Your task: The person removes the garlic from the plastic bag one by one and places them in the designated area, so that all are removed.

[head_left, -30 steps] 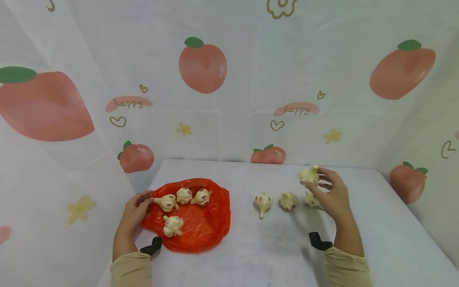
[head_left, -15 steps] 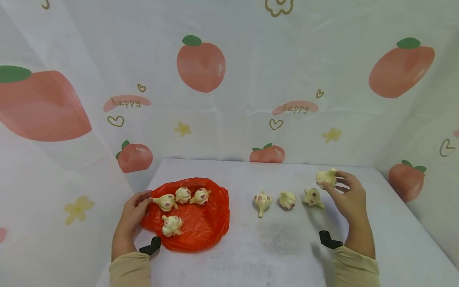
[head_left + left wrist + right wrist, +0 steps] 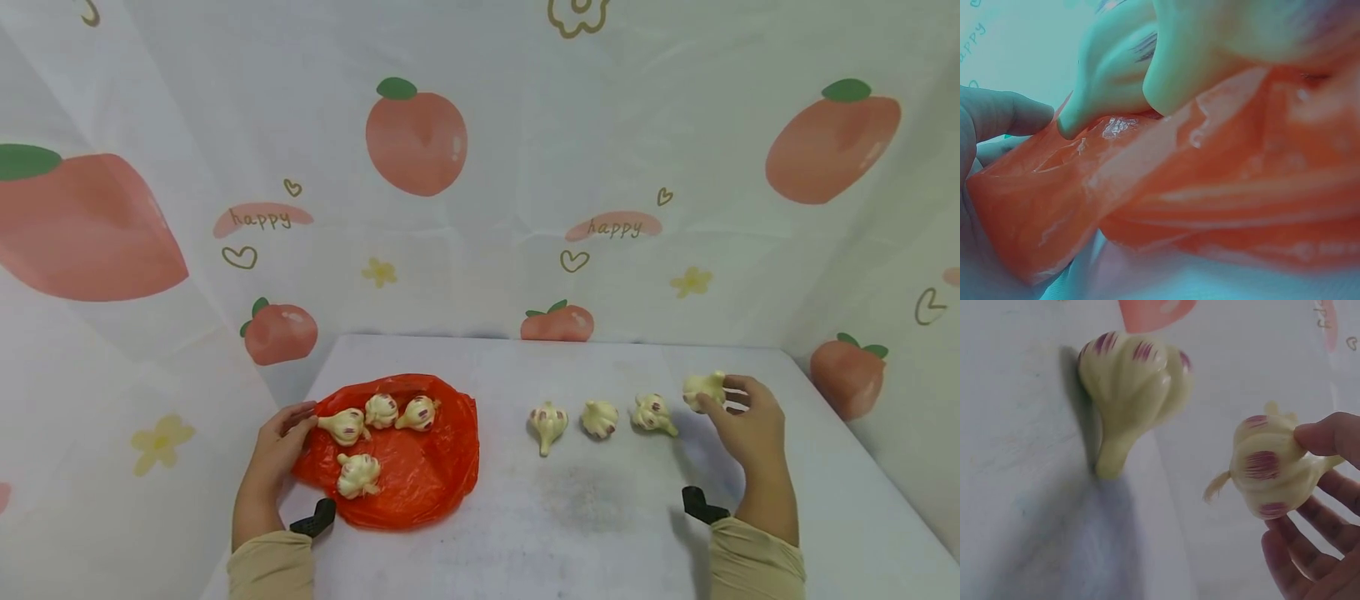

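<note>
In the head view my right hand point(image 3: 753, 425) holds a garlic bulb point(image 3: 703, 392) above the table's right part. The right wrist view shows thumb and fingers pinching that purple-streaked bulb point(image 3: 1266, 465), with another garlic bulb point(image 3: 1135, 381) lying beside it. Three garlic bulbs rest in a row left of the hand: one with its stem toward me point(image 3: 548, 423), a middle bulb point(image 3: 600, 418) and a right bulb point(image 3: 652, 414). My left hand point(image 3: 276, 450) grips the left edge of a red plastic bag point(image 3: 420, 492); the left wrist view shows the film point(image 3: 1041, 219) between thumb and fingers.
Several garlic bulbs lie on the red bag, one of them point(image 3: 360, 475) toward its near left side. A white table point(image 3: 525, 533) spreads under everything. Behind it hangs a white cloth point(image 3: 480, 233) printed with fruit.
My right hand has carried its garlic bulb to the right and slightly down, past the row's right end. The left hand and the bag have stayed about where they were.
</note>
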Motion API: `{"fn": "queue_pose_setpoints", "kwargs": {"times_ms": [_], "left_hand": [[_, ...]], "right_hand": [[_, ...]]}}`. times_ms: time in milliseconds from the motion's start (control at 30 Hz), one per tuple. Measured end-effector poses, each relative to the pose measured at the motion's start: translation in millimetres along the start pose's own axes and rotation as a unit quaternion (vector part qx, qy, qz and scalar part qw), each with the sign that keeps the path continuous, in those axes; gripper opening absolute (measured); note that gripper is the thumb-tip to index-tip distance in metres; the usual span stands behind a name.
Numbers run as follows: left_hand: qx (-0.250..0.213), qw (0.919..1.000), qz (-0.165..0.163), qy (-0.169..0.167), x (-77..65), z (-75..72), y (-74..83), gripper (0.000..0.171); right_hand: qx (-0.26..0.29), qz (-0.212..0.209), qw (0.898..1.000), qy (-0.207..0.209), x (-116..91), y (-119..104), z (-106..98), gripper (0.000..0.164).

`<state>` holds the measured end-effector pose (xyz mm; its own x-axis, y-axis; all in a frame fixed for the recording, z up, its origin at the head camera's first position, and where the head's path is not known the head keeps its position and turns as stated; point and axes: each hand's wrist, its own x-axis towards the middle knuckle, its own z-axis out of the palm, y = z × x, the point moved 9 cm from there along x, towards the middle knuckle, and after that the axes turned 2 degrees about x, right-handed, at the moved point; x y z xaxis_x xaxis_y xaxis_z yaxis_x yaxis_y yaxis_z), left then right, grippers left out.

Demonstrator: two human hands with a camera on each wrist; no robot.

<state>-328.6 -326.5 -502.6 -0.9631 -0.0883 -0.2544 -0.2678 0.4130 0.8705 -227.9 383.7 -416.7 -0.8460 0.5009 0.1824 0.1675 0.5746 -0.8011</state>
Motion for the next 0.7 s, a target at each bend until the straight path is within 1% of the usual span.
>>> {"fn": "queue_pose_setpoints", "kwargs": {"times_ms": [167,300,533,700], "left_hand": [[0.000,1.0000,0.001,-0.001,0.5,-0.1,-0.8,0.060],[-0.001,1.0000,0.001,-0.002,1.1,0.2,-1.4,0.060],[-0.002,1.0000,-0.002,-0.002,-0.7,0.6,-0.2,0.060],[-0.002,1.0000,-0.003,-0.001,-1.7,0.1,1.4,0.058]], "right_hand": [[-0.009,0.026,0.999,-0.025,3.9,17.9,4.7,0.058],[-0.021,0.032,0.998,-0.041,5.8,28.8,10.2,0.057],[-0.035,0.050,0.996,-0.066,6.1,38.1,17.1,0.059],[-0.041,0.052,0.994,-0.083,5.8,40.8,21.0,0.060]]}}
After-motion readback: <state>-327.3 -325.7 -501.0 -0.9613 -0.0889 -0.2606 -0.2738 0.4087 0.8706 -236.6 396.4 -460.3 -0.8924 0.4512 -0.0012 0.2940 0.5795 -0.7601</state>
